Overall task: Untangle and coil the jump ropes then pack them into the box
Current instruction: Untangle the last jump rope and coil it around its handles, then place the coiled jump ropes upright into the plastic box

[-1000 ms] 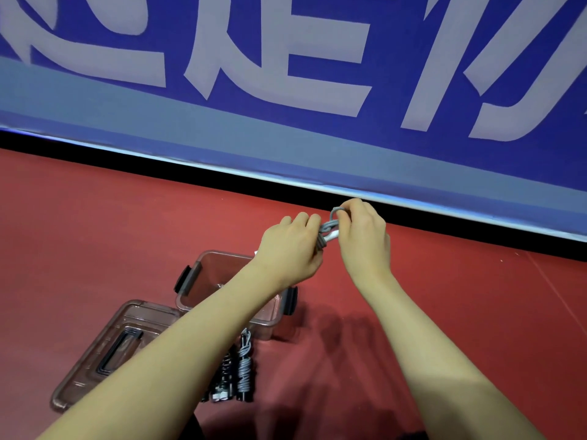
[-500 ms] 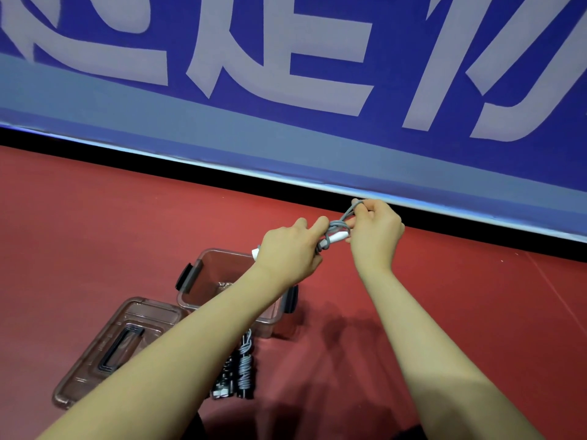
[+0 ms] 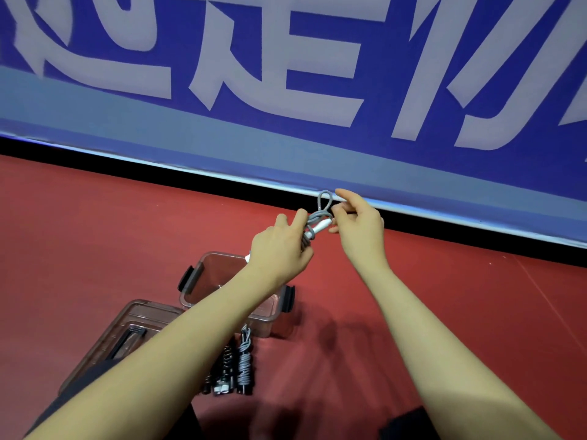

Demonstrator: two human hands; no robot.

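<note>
My left hand (image 3: 282, 249) grips a coiled grey jump rope (image 3: 319, 217) with white handles, held in the air above the box. My right hand (image 3: 359, 223) pinches the grey cord near the handle tip, where a small loop stands up. Below the hands, a clear brown plastic box (image 3: 203, 271) with black latches sits open on the red floor; my left forearm hides most of its inside. In front of the box lie coiled jump ropes (image 3: 244, 363), grey and black cords wound round black handles.
The box's lid (image 3: 127, 328) lies flat on the floor left of the box. A blue banner (image 3: 286, 74) with white characters runs along the back above a black strip. Red floor (image 3: 444, 296) spreads to the right.
My right hand has drawn the cord up and to the right, so a loop now stands above the handles. My left hand keeps its grip on the bundle and has shifted slightly.
</note>
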